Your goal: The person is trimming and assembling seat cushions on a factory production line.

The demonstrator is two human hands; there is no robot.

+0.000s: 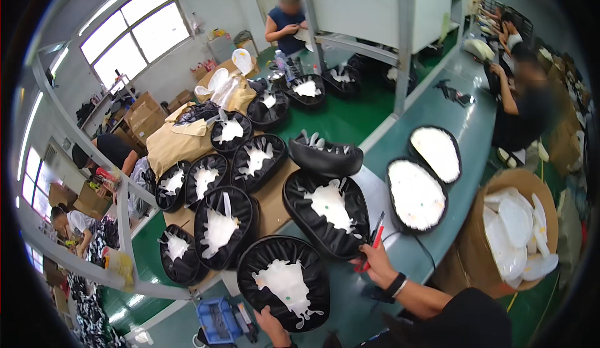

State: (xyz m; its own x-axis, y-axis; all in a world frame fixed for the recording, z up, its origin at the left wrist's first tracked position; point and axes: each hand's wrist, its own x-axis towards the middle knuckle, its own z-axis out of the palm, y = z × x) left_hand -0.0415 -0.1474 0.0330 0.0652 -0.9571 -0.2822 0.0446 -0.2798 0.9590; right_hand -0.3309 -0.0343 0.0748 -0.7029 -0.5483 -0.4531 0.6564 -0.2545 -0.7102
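At a green worktop (437, 123), a person's left hand (270, 320) grips the near edge of an upturned black seat cover (284, 282), whose white inner base shows through gathered black edging; the cover lies flat at the front of the worktop, directly before the person. The right hand (375, 262), a dark band at its wrist, is clenched around a red-handled tool (376, 235), apparently a stapler or cutter, though its head is too small to make out, and rests against the near rim of a second upturned seat cover (328, 210) just beyond the first. More black covers of the same kind crowd a sheet of brown cardboard (272, 201) to the left, several overlapping. To the right lie two seat bases (415, 195) with white faces up, side by side. A round cardboard drum (500, 235) beside the worktop holds a stack of white plastic plates (515, 235). Other workers stand or sit along the line in the background.
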